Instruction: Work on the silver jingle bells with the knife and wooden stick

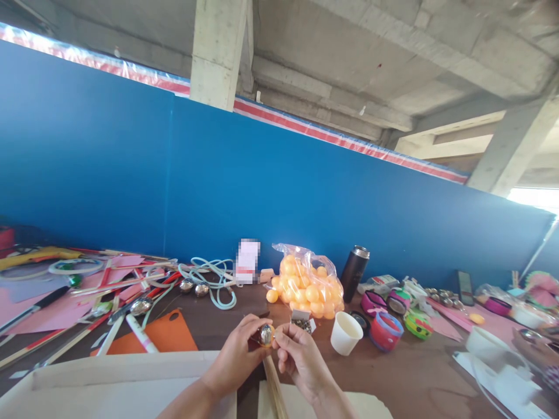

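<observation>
Between the thumb and fingers of my left hand point(238, 352) is a shiny metal ball point(266, 333), with a bit of orange showing around it. My right hand point(301, 358) meets it from the right, thumb and forefinger pinched at the ball's edge; whatever they grip is too small to tell. A flat wooden stick point(274, 387) runs from just under the ball toward me; whether it is joined to the ball is hidden. Right behind my right hand stands a small open box point(303, 322) of tiny metal pieces.
A clear bag of orange balls point(312, 291), a black thermos point(354, 270) and a white paper cup point(346, 333) stand ahead. Sticks, pale tubing point(227, 297), a marker point(142, 334) and orange card point(174, 331) lie left. Small colourful pouches point(386, 331) sit right. A blue partition point(283, 186) rises behind.
</observation>
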A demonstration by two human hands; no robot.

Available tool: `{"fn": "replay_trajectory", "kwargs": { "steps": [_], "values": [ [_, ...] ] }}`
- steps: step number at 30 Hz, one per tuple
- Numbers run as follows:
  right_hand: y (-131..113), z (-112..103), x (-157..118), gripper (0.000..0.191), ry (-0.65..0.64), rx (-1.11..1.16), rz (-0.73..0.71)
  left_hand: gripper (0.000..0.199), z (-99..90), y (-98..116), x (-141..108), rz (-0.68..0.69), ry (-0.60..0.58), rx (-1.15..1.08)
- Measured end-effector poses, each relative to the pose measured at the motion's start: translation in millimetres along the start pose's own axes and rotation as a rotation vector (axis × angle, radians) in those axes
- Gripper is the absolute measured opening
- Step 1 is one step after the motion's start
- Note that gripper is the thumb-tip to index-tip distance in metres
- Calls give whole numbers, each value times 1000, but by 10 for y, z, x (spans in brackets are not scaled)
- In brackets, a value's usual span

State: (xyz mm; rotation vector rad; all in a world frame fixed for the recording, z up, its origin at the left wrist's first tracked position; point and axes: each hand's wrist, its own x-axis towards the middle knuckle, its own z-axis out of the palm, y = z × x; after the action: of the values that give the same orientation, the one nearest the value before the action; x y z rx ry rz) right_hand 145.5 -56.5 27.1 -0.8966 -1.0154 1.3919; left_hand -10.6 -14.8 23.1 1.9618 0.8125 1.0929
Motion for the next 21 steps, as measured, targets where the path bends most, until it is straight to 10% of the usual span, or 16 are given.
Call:
{"fn": "replay_trajectory", "kwargs": {
  "steps": [21],
  "values": [
    [7,2,-1,29,75,-96,34,25,14,22,-8,17,2,45]
  ]
}}
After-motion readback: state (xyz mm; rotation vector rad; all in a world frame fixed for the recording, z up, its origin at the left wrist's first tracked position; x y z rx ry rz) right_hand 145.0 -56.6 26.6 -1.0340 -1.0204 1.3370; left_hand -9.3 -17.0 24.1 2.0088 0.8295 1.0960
